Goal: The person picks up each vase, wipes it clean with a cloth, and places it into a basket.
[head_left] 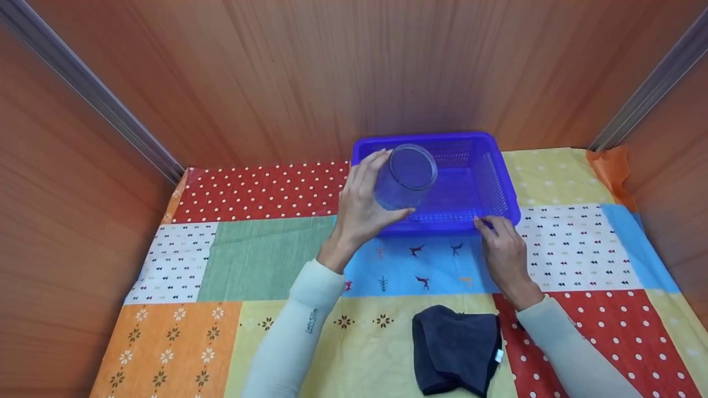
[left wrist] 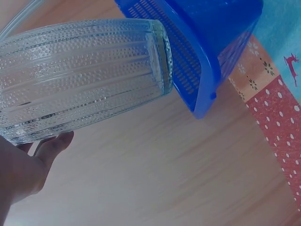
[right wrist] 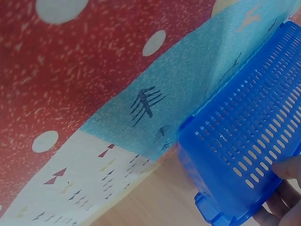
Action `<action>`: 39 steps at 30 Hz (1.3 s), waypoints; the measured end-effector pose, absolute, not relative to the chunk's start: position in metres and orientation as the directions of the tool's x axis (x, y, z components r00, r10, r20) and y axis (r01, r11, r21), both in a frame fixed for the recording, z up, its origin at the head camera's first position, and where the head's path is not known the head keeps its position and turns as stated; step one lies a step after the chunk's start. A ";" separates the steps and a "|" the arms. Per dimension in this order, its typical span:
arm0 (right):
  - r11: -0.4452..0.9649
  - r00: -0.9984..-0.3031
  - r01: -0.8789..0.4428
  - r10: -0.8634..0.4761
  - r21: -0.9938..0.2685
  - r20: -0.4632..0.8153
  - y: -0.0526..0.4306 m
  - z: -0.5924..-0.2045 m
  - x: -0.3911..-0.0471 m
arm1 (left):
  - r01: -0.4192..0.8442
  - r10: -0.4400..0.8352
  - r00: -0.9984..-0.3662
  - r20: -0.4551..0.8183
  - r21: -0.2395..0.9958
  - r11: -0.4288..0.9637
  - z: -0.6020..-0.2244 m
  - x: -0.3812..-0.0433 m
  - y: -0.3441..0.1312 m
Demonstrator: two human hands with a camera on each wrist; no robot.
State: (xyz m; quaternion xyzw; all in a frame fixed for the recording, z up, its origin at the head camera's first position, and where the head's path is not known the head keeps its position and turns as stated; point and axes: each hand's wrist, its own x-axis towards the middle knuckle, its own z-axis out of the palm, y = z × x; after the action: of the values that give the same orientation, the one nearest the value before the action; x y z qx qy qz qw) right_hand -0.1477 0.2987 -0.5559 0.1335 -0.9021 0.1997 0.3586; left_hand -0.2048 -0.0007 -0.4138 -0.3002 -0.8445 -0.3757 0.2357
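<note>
A clear glass jar (head_left: pixel 406 177) with a ribbed, dotted wall is held up in my left hand (head_left: pixel 362 202), fingers round one side and thumb at the lower edge. In the left wrist view the glass jar (left wrist: pixel 89 75) spans the upper left, beside the basket. Behind and below it in the head view stands a blue-purple plastic basket (head_left: pixel 500 166) with slotted walls. My right hand (head_left: pixel 504 251) pinches the basket's near rim close to its right corner. The right wrist view shows that hand's fingers (right wrist: pixel 287 202) at the slotted basket wall (right wrist: pixel 235 146).
A folded dark cloth (head_left: pixel 456 348) with a small white tag lies near the front. A patchwork cloth (head_left: pixel 271 260) covers the surface. Wood-grain panels (head_left: pixel 310 72) rise at the back and both sides, the rear one close behind the basket.
</note>
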 end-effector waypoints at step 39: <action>0.890 -0.673 -0.376 -0.071 -0.259 0.736 0.296 -0.558 -0.149 | 0.593 0.563 -0.796 0.225 0.100 0.799 -0.478 -0.262 0.072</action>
State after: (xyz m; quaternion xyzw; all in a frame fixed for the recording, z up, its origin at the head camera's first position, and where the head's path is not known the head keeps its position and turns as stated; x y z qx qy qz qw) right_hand -0.1494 0.2957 -0.5584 0.1251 -0.8929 0.1988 0.3842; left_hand -0.2620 0.0717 -0.4778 -0.3061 -0.9439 -0.0830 0.0921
